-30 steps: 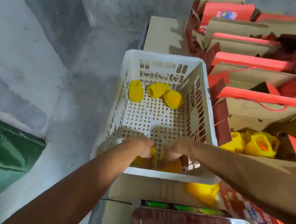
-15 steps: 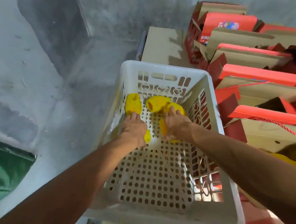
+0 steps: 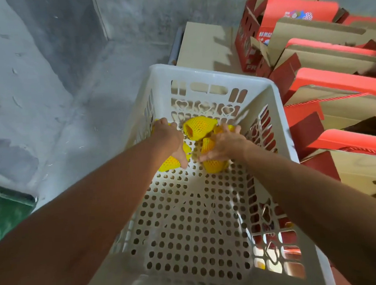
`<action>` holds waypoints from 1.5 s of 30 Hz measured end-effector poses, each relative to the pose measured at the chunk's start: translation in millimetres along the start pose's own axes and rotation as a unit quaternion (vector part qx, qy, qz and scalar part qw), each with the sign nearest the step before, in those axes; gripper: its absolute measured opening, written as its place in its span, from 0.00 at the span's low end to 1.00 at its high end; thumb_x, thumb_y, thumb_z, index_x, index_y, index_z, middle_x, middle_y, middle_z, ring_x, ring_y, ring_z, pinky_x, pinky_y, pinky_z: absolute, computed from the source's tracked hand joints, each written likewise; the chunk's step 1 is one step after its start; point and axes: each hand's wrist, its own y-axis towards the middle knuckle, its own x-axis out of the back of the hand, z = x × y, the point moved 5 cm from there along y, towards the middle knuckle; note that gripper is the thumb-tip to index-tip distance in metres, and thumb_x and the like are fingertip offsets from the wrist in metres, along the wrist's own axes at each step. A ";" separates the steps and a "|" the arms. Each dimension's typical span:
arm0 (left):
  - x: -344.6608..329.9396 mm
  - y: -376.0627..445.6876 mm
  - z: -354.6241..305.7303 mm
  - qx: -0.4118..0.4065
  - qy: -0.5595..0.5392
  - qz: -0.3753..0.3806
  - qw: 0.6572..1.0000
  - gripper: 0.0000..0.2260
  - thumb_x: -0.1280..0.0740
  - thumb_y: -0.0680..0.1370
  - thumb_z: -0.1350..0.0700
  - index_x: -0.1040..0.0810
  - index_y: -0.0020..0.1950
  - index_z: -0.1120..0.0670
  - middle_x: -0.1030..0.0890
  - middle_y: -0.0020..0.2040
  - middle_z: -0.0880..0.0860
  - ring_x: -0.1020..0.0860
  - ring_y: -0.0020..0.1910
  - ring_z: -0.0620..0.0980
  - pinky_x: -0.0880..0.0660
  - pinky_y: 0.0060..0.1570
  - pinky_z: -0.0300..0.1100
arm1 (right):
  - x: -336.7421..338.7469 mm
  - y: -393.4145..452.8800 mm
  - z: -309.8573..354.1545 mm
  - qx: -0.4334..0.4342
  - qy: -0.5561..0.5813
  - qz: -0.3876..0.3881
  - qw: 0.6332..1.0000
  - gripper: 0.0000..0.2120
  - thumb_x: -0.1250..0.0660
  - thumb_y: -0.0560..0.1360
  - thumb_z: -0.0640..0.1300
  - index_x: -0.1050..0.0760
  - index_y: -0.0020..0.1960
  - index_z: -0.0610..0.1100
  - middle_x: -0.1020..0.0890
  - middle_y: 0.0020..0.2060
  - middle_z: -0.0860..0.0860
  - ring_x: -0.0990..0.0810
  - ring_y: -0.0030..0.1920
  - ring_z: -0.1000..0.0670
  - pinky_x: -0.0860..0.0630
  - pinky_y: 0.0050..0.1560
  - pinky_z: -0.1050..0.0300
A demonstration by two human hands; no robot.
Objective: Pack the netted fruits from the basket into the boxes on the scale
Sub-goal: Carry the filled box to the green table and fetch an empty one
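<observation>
Left hand (image 3: 170,141), centre of frame: fingers (image 3: 163,123) reaching over a netted fruit at the far left wall of the basket, thumb lying against a second netted fruit (image 3: 169,163) below the palm. Curling partly around the yellow netting; full closure not discernible, palm hiding the contact.

Right hand (image 3: 223,145), just right of centre: fingers (image 3: 230,129) spreading over a yellow netted fruit behind them, thumb pointing left and pressing on an upright netted fruit (image 3: 213,165) under the palm. Grip appearing loose; exact hold on the netting not discernible.

Lying between the two hands, untouched on its visible side: one more netted fruit (image 3: 200,125), open end of the net facing lower left.

Holding all visible fruits at its far end: white perforated basket (image 3: 212,75), filling the middle and lower part of the frame, near end showing only bare perforated floor.

Standing to the right of the basket, in the upper right and right of the frame: red-and-brown cardboard boxes (image 3: 336,84), flaps open, packed closely in a row. Scale not visible.

Showing at upper left: grey concrete floor (image 3: 60,94). Showing at the lower left edge: green object (image 3: 5,213), blurred.
</observation>
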 end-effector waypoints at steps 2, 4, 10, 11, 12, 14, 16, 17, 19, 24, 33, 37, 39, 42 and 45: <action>1.3 0.6 -2.6 0.005 -0.007 0.014 1.000 0.54 0.31 0.54 0.18 0.29 0.74 0.46 0.35 0.74 0.54 0.38 0.71 0.63 0.32 0.61 0.57 | 5.1 1.2 3.0 0.023 -0.037 -0.010 0.999 0.54 0.42 0.70 0.80 0.44 0.83 0.47 0.49 0.82 0.40 0.57 0.82 0.37 0.57 0.77 0.26; -2.6 0.8 -6.0 0.002 -0.018 0.035 0.999 0.56 0.31 0.51 0.19 0.29 0.74 0.46 0.36 0.73 0.54 0.39 0.70 0.63 0.30 0.56 0.56 | 6.6 -0.8 2.5 0.037 -0.029 0.003 0.999 0.51 0.41 0.71 0.78 0.44 0.83 0.48 0.47 0.82 0.40 0.57 0.82 0.38 0.60 0.77 0.26; -6.1 -18.5 -8.1 -0.026 -0.048 0.082 0.995 0.60 0.34 0.51 0.19 0.34 0.79 0.46 0.40 0.78 0.55 0.47 0.77 0.63 0.30 0.61 0.60 | 13.3 -16.0 -8.6 0.069 0.036 0.045 0.996 0.48 0.33 0.72 0.72 0.45 0.83 0.53 0.50 0.83 0.45 0.60 0.82 0.39 0.59 0.77 0.30; -5.5 -24.4 -7.3 -0.030 -0.048 0.086 0.995 0.59 0.34 0.51 0.19 0.35 0.79 0.45 0.40 0.78 0.55 0.47 0.78 0.62 0.30 0.61 0.60 | 14.3 -18.8 -10.0 0.064 0.055 0.050 0.995 0.49 0.32 0.70 0.73 0.45 0.83 0.53 0.51 0.83 0.47 0.59 0.82 0.39 0.56 0.77 0.30; -5.4 -29.4 -6.4 -0.033 -0.052 0.090 0.994 0.59 0.34 0.52 0.20 0.35 0.79 0.45 0.40 0.79 0.55 0.47 0.78 0.62 0.30 0.62 0.61 | 14.0 -22.2 -10.3 0.059 0.066 0.056 0.995 0.50 0.31 0.69 0.73 0.44 0.83 0.53 0.51 0.83 0.48 0.60 0.82 0.38 0.53 0.78 0.30; -7.5 -38.9 -7.0 -0.042 -0.055 0.100 0.993 0.58 0.32 0.53 0.21 0.36 0.80 0.45 0.43 0.80 0.53 0.50 0.79 0.62 0.30 0.64 0.63 | 9.8 -30.8 -4.6 0.077 0.030 0.060 0.995 0.50 0.30 0.68 0.73 0.41 0.82 0.51 0.52 0.83 0.52 0.61 0.82 0.37 0.49 0.78 0.30; -11.8 -48.7 -10.1 -0.052 -0.040 0.110 0.992 0.56 0.31 0.57 0.22 0.36 0.80 0.46 0.42 0.79 0.53 0.50 0.79 0.62 0.29 0.63 0.63 | -1.2 -38.5 6.7 0.121 -0.025 0.066 0.990 0.47 0.30 0.68 0.73 0.35 0.80 0.50 0.51 0.83 0.55 0.60 0.82 0.39 0.47 0.79 0.31; -14.0 -53.5 -11.8 -0.057 -0.033 0.114 0.991 0.54 0.31 0.58 0.22 0.35 0.79 0.46 0.41 0.78 0.53 0.49 0.79 0.63 0.29 0.63 0.62 | -6.6 -42.2 11.2 0.137 -0.035 0.069 0.988 0.46 0.30 0.68 0.73 0.32 0.78 0.49 0.50 0.82 0.56 0.60 0.82 0.39 0.45 0.78 0.31; -17.8 -60.2 -12.6 -0.057 -0.038 0.121 0.990 0.53 0.31 0.59 0.23 0.35 0.79 0.46 0.38 0.77 0.54 0.47 0.79 0.62 0.28 0.63 0.61 | -9.3 -45.3 16.6 0.153 -0.040 0.056 0.986 0.43 0.30 0.67 0.73 0.26 0.74 0.49 0.46 0.78 0.59 0.55 0.81 0.39 0.38 0.76 0.33; -19.9 -65.3 -11.1 -0.040 -0.065 0.128 0.989 0.52 0.31 0.63 0.23 0.37 0.80 0.48 0.40 0.80 0.55 0.48 0.80 0.63 0.31 0.66 0.60 | 7.8 -33.9 29.6 0.158 -0.096 0.014 0.983 0.43 0.31 0.65 0.75 0.25 0.72 0.51 0.48 0.78 0.58 0.54 0.80 0.39 0.30 0.71 0.37; -18.2 -70.8 -13.5 -0.058 -0.056 0.127 0.989 0.49 0.32 0.66 0.23 0.37 0.80 0.49 0.31 0.76 0.54 0.33 0.75 0.59 0.34 0.55 0.52 | -21.3 -27.6 35.2 0.092 0.070 0.018 0.993 0.47 0.32 0.66 0.74 0.34 0.79 0.53 0.45 0.77 0.55 0.48 0.78 0.40 0.37 0.74 0.41; -12.5 -94.6 -16.6 -0.095 -0.119 0.074 0.986 0.48 0.30 0.64 0.25 0.33 0.78 0.47 0.32 0.75 0.52 0.41 0.77 0.60 0.30 0.64 0.56 | -18.1 -36.4 35.3 0.042 0.116 0.007 0.992 0.34 0.36 0.70 0.63 0.28 0.73 0.50 0.33 0.68 0.50 0.39 0.72 0.49 0.38 0.75 0.42; -14.7 -116.1 -17.6 -0.115 -0.160 0.060 0.978 0.47 0.30 0.62 0.23 0.29 0.74 0.47 0.31 0.72 0.52 0.41 0.77 0.61 0.29 0.66 0.57 | -21.6 -51.3 33.6 0.023 0.209 0.017 0.978 0.29 0.33 0.67 0.63 0.22 0.63 0.48 0.27 0.58 0.49 0.29 0.55 0.54 0.24 0.61 0.58; -24.6 -151.6 -18.5 -0.146 -0.197 0.042 0.969 0.36 0.31 0.62 0.22 0.24 0.58 0.45 0.30 0.60 0.51 0.34 0.72 0.60 0.29 0.64 0.56 | -33.8 -85.3 30.8 -0.002 0.402 0.042 0.915 0.23 0.21 0.67 0.60 0.24 0.43 0.42 0.22 0.35 0.52 0.28 0.33 0.58 0.30 0.27 0.68; -32.1 -184.8 -13.9 -0.174 -0.255 0.009 0.951 0.32 0.34 0.60 0.20 0.24 0.53 0.40 0.30 0.58 0.47 0.34 0.65 0.54 0.30 0.60 0.53 | -37.0 -125.9 33.6 0.021 0.481 0.062 0.874 0.22 0.22 0.71 0.56 0.18 0.49 0.38 0.15 0.42 0.45 0.17 0.41 0.47 0.19 0.42 0.55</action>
